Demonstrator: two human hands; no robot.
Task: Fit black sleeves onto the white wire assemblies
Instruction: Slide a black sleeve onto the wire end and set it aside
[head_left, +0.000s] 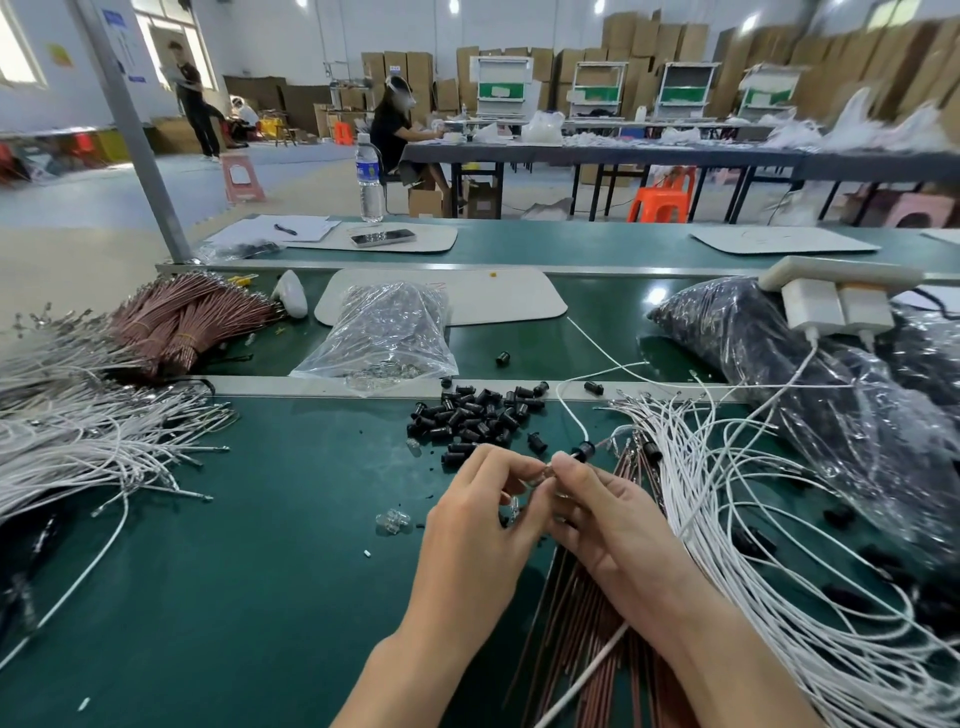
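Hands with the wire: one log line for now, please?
black sleeve: on white wire | right hand: pinches wire beside sleeve | left hand: pinches wire end | sleeve pile: behind hands

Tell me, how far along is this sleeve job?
Partly done, it seems. Wires on the right already carry black pieces. In hand: the left hand and right hand pinch a white wire with a black sleeve on it. Left: a heap of bare wires and loose sleeves.

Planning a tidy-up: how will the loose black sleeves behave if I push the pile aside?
The black sleeves would probably scatter: they lie unbound, with strays lying apart. Being small, roundish barrels, they likely roll. They look light.
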